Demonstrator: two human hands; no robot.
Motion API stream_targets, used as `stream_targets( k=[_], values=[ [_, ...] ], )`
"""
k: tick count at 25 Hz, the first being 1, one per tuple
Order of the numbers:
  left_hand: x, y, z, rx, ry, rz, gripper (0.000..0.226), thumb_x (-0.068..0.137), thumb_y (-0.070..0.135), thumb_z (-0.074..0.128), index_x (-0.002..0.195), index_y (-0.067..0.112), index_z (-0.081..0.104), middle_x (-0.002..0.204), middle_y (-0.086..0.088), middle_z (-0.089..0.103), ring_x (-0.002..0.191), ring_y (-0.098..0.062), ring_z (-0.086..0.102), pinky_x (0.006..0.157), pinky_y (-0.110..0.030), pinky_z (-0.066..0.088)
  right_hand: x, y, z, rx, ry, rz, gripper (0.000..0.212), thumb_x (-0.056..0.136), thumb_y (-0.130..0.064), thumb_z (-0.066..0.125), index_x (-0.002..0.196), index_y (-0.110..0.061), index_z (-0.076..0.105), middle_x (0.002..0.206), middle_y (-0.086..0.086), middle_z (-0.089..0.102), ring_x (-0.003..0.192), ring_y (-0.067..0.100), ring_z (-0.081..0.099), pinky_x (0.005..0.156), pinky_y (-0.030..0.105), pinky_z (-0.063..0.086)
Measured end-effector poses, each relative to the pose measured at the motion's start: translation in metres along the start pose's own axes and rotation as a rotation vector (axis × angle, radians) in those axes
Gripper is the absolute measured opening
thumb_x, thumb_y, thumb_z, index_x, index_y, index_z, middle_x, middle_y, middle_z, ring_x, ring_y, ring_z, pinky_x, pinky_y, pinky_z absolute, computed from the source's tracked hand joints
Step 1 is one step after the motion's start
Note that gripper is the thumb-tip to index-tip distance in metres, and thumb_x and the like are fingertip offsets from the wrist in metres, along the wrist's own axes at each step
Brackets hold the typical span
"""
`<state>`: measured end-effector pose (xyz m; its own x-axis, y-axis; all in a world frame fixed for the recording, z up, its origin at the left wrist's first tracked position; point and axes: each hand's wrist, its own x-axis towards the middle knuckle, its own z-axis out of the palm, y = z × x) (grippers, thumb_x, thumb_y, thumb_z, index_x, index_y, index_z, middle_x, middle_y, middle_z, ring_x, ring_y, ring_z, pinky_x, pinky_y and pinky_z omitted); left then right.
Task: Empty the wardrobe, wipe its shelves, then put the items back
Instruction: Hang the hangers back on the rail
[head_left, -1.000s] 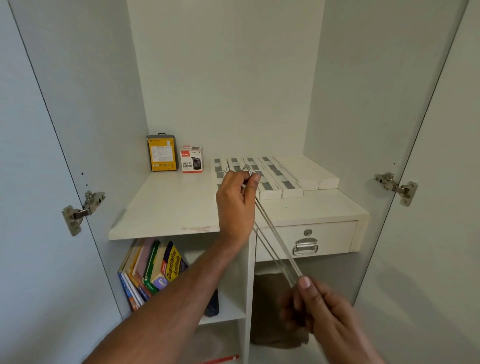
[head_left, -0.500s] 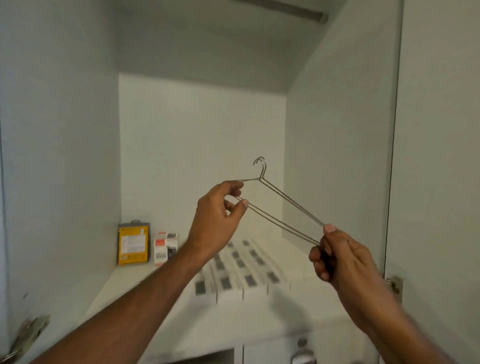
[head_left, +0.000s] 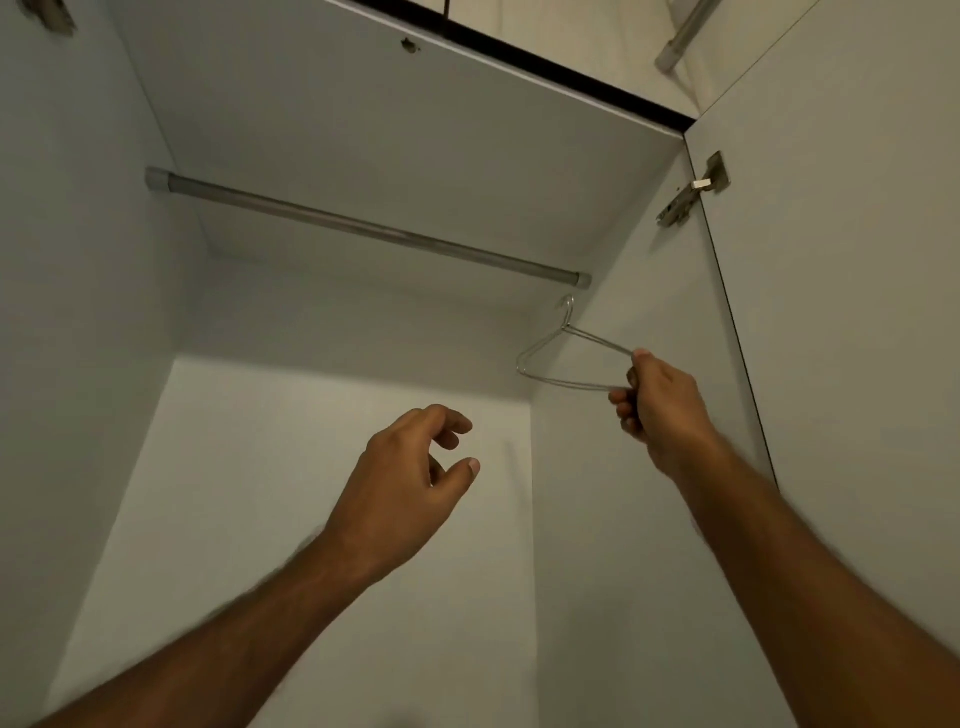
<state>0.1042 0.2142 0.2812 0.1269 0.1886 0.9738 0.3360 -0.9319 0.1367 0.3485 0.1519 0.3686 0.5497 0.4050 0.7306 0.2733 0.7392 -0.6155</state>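
1. Hanger (head_left: 566, 358) now sits in my right hand (head_left: 662, 410) alone; half a second back both hands held it, the left pinching the end by the hook and the right gripping the far corner.
2. My left hand (head_left: 410, 473) has let go and hangs below and to the left of the hanger, fingers (head_left: 457, 423) loosely curled with thumb and forefinger apart, holding nothing.
3. The fingers of my right hand are curled round the hanger's near corner, thumb on top, so the wire frame sticks out up and to the left of them with the hook uppermost.
4. The view has tipped up from the shelf with the boxes to the rail (head_left: 363, 228) under the wardrobe's top panel (head_left: 415, 145), and the hanger has risen with it.
5. I read this as the putting-back stage: the hanger is going onto the rail, and 1 hand is enough for that.
6. The hook stands just under the rail's right end, near the right side wall (head_left: 623, 519), not yet touching the rail as far as I can tell.
7. From my right fingers the rail lies above and to the left; I judge the hook must lift over it and then settle down.
8. The wire is thin and springy, so the hook may twist as it meets the rail.
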Motion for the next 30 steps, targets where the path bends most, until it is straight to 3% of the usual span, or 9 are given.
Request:
stream_targets(
  k=[6, 9, 20, 22, 26, 30],
  values=[
    [0.049, -0.021, 0.041, 0.067, 0.064, 0.063, 0.029, 0.090, 0.034, 0.071, 0.118, 0.033, 0.061, 0.106, 0.020, 0.060, 0.078, -0.004, 0.065, 0.065, -0.011, 0.047, 0.119, -0.019, 0.031, 0.051, 0.046, -0.059, 0.029, 0.103, -0.035, 0.043, 0.088, -0.014, 0.057, 0.076, 0.008, 0.063, 0.057, 0.013, 0.052, 0.051, 0.024, 0.042],
    [0.051, -0.035, 0.059, 0.087, 0.054, 0.065, 0.030, 0.090, 0.035, 0.071, 0.118, 0.033, 0.061, 0.106, 0.021, 0.059, 0.080, -0.002, 0.065, 0.064, -0.011, 0.048, 0.151, -0.024, 0.039, 0.065, 0.059, -0.075, 0.027, 0.103, -0.031, 0.041, 0.104, -0.010, 0.059, 0.076, 0.009, 0.064, 0.058, 0.014, 0.052, 0.051, 0.025, 0.042],
    [0.048, -0.070, 0.065, 0.211, -0.002, 0.086, 0.031, 0.090, 0.042, 0.068, 0.116, 0.046, 0.051, 0.109, 0.028, 0.055, 0.092, 0.007, 0.061, 0.068, -0.012, 0.049, 0.221, 0.003, 0.047, -0.010, 0.045, -0.002, 0.037, 0.105, -0.036, 0.041, 0.123, -0.008, 0.057, 0.079, 0.010, 0.063, 0.063, 0.015, 0.055, 0.052, 0.026, 0.042],
    [0.042, -0.075, 0.060, 0.258, -0.016, 0.096, 0.033, 0.091, 0.045, 0.066, 0.119, 0.047, 0.050, 0.110, 0.029, 0.053, 0.093, 0.008, 0.061, 0.069, -0.011, 0.049, 0.224, 0.007, 0.046, -0.024, 0.038, 0.000, 0.035, 0.105, -0.038, 0.040, 0.119, -0.010, 0.056, 0.079, 0.010, 0.062, 0.064, 0.014, 0.054, 0.054, 0.025, 0.042],
    [0.034, -0.077, 0.041, 0.335, -0.085, 0.096, 0.034, 0.092, 0.048, 0.063, 0.124, 0.046, 0.049, 0.113, 0.031, 0.050, 0.093, 0.008, 0.060, 0.070, -0.009, 0.047, 0.227, 0.004, 0.043, -0.008, 0.041, 0.009, 0.040, 0.107, -0.040, 0.039, 0.085, -0.009, 0.053, 0.080, 0.009, 0.060, 0.060, 0.013, 0.052, 0.054, 0.023, 0.042],
    [0.031, -0.064, 0.015, 0.398, -0.117, 0.125, 0.033, 0.094, 0.050, 0.060, 0.124, 0.048, 0.047, 0.112, 0.034, 0.047, 0.094, 0.008, 0.060, 0.073, -0.008, 0.046, 0.226, -0.003, 0.043, 0.017, 0.044, 0.016, 0.044, 0.106, -0.041, 0.040, 0.084, -0.006, 0.055, 0.082, 0.013, 0.062, 0.057, 0.015, 0.053, 0.053, 0.023, 0.043]
  ],
)
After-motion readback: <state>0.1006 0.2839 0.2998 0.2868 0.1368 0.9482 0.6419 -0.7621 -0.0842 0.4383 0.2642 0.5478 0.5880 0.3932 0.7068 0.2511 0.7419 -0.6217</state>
